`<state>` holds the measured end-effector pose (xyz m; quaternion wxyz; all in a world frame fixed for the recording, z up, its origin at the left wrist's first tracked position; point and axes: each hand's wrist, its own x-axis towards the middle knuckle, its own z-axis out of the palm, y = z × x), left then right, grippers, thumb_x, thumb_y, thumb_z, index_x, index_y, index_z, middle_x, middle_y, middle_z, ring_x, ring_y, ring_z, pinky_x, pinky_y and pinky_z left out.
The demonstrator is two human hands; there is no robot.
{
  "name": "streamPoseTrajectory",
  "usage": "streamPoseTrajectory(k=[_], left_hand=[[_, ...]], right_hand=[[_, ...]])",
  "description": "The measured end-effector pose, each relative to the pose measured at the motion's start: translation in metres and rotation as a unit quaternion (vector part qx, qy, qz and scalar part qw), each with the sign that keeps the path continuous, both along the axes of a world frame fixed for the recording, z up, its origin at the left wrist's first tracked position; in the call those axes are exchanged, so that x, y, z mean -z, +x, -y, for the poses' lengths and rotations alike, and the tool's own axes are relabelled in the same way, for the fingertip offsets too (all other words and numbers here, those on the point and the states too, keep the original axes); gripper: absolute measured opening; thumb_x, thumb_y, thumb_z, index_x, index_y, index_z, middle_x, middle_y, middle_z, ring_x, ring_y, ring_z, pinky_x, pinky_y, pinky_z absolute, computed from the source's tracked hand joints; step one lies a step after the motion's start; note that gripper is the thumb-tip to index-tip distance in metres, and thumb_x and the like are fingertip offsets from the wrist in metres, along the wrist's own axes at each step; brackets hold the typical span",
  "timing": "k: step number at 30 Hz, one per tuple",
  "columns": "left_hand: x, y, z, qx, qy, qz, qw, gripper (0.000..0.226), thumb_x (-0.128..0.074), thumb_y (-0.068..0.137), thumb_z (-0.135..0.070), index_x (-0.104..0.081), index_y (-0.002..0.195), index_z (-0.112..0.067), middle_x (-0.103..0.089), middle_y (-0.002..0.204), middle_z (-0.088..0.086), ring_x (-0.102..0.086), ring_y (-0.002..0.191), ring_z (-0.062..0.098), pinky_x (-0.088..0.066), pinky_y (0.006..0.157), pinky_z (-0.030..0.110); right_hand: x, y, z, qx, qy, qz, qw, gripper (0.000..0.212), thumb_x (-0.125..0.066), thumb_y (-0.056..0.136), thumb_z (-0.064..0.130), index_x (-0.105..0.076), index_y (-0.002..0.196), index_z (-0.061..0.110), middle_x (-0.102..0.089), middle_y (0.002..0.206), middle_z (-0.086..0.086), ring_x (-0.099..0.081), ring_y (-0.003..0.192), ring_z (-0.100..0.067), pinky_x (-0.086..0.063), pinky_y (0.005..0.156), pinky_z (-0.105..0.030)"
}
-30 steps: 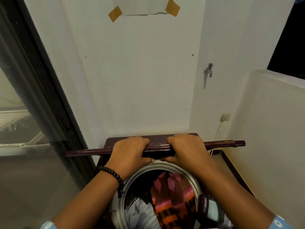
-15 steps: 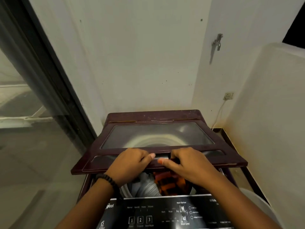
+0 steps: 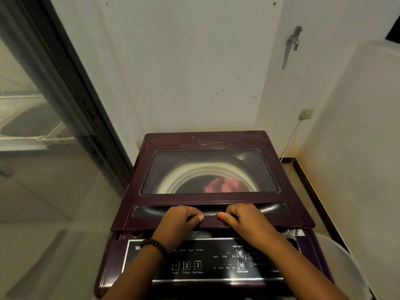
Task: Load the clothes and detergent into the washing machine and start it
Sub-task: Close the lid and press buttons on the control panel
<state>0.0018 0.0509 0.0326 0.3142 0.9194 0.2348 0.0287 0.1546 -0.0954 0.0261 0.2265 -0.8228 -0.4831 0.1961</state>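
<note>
Both hands grip the front edge of the dark maroon glass-windowed lid [image 3: 207,187] of the top-loading washing machine [image 3: 108,267]: left hand [image 3: 177,226] and right hand [image 3: 244,224] side by side. Pink clothes [image 3: 218,186] show through the window. The lid sits slightly ajar above the black control panel [image 3: 216,264]; pressing evenly downward should seat it.
</note>
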Motion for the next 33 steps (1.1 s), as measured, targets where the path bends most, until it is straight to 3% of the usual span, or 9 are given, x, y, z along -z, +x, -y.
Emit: streamPoseTrajectory(k=[6,10,21,28,33], left_hand=[[0.015,-0.003,0.006,-0.007,0.002,0.003,1.0,0.023,-0.056,0.096,-0.026,-0.073,0.094,-0.011,-0.074,0.096,-0.002,-0.065,0.09,0.012,-0.047,0.084,0.029],[0.023,-0.006,0.008,-0.009,-0.006,-0.007,1.0,0.035,-0.049,0.091,-0.037,-0.072,0.092,-0.012,-0.073,0.094,0.0,-0.065,0.089,0.014,-0.047,0.084,0.032],[0.046,-0.006,0.006,-0.014,0.014,-0.011,1.0,0.024,-0.053,0.097,-0.032,-0.072,0.106,-0.021,-0.071,0.101,-0.002,-0.062,0.097,0.014,-0.044,0.086,0.028],[0.053,-0.006,0.005,-0.012,0.025,0.007,1.0,0.025,-0.051,0.098,-0.033,-0.07,0.11,-0.023,-0.069,0.1,-0.001,-0.058,0.097,0.014,-0.034,0.078,0.018],[0.059,-0.004,0.002,-0.003,0.031,0.007,0.999,0.025,-0.051,0.098,-0.032,-0.07,0.111,-0.021,-0.069,0.103,0.0,-0.059,0.1,0.014,-0.031,0.078,0.017]], right_hand=[[0.017,-0.005,0.002,0.012,-0.01,-0.002,1.0,0.038,-0.053,0.093,0.05,-0.053,0.068,0.021,-0.061,0.07,0.0,-0.057,0.072,-0.019,-0.042,0.068,-0.034],[0.025,-0.007,0.002,0.01,-0.006,0.008,1.0,0.036,-0.054,0.093,0.048,-0.052,0.069,0.022,-0.061,0.071,-0.001,-0.056,0.073,-0.02,-0.041,0.069,-0.034],[0.046,-0.009,0.002,0.013,0.008,0.016,1.0,0.033,-0.056,0.093,0.045,-0.06,0.075,0.017,-0.055,0.074,0.005,-0.053,0.074,-0.015,-0.032,0.066,-0.029],[0.052,-0.009,0.002,0.013,0.026,0.027,0.999,0.033,-0.059,0.092,0.043,-0.062,0.074,0.015,-0.051,0.07,0.007,-0.055,0.073,-0.016,-0.035,0.066,-0.028],[0.06,-0.008,0.002,0.019,0.044,0.027,0.998,0.044,-0.049,0.085,0.056,-0.062,0.07,0.017,-0.049,0.065,0.01,-0.054,0.067,-0.015,-0.036,0.063,-0.029]])
